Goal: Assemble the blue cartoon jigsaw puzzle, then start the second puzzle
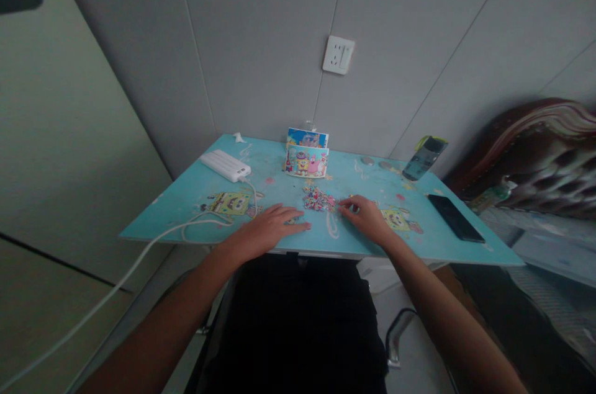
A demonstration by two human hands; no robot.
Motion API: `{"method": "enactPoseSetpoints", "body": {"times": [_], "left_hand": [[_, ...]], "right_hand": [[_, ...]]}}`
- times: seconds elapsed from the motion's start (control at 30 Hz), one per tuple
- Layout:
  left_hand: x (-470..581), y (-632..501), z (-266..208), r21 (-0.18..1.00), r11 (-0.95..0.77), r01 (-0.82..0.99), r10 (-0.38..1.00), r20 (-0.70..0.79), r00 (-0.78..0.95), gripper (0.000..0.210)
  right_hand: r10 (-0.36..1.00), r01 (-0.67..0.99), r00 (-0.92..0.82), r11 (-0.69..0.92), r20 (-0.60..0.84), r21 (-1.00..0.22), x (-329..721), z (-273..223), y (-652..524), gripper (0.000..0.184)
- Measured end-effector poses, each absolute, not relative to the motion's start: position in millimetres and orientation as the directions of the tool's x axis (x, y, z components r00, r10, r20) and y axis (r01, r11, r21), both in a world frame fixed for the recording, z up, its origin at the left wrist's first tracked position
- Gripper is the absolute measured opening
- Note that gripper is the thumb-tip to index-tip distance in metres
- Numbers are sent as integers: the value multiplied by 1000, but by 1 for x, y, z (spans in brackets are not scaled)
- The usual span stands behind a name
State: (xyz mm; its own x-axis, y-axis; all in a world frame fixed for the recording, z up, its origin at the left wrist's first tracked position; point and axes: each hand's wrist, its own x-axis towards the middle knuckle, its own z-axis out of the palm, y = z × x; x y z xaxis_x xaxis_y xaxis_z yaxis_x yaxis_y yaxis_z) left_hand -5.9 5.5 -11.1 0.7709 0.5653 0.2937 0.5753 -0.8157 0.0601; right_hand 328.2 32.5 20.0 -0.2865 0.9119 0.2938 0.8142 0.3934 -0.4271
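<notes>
A loose pile of tiny multicoloured pieces, perhaps small puzzle pieces, lies on the light blue table. My left hand rests palm down at the near left of the pile, thumb and fingers apart. Under and beside it shows a small patch of joined-looking pieces, partly covered. At the pile's right edge is my right hand, its thumb and index tips close together in a pinch; whatever is between them is too small to make out. Behind the pile stands a cartoon picture card with a second card behind it.
A white power bank with a white cable lies at the left. On the right are a dark phone, a tilted-looking clear bottle and two small round discs at the back. A wall socket is above.
</notes>
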Motion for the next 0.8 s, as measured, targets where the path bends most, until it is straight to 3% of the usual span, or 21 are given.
{"method": "enactPoseSetpoints", "body": {"times": [0.43,0.8], "left_hand": [[-4,4,-10,99,-809,579,577,319,752,58],[-4,2,-10,116,-802,586,588,322,742,56]], "right_hand": [[926,772,-337,374,168,-515,316,21,38,20],[939,790,-316,339,136,-510,319,22,42,24]]}}
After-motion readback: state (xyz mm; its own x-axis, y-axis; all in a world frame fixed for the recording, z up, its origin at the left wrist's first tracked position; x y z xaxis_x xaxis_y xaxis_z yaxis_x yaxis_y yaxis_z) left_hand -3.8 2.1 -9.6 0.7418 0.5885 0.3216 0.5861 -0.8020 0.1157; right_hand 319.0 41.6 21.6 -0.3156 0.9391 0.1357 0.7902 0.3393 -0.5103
